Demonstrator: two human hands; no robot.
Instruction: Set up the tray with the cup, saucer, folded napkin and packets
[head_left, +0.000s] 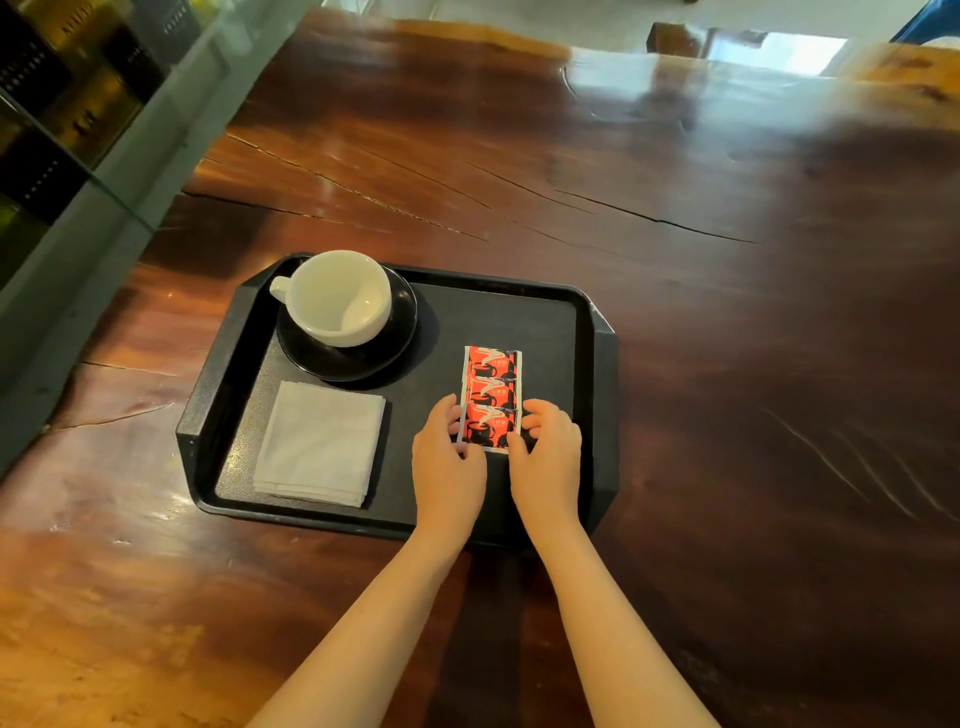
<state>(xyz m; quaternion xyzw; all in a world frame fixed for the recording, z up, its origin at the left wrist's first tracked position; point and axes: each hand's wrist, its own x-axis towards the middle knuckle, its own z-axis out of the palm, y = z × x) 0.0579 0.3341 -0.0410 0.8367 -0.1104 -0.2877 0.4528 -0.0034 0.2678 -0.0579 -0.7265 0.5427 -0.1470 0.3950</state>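
Note:
A black tray (545, 312) lies on the wooden table. At its far left a white cup (340, 296) stands upright on a black saucer (400, 332), handle to the left. A folded white napkin (322, 441) lies flat at the tray's near left. Three red packets (491, 387) lie overlapping in a row on the tray's right half. My left hand (447, 457) touches the left edge of the nearest packet, and my right hand (548, 452) touches its right edge. Fingertips of both hands pinch the packet's sides against the tray.
The dark wooden table (675, 208) has cracks and a glossy surface, stretching far and right of the tray. A glass-fronted shelf unit (78, 130) runs along the left side. Chair parts (675, 36) show at the far edge.

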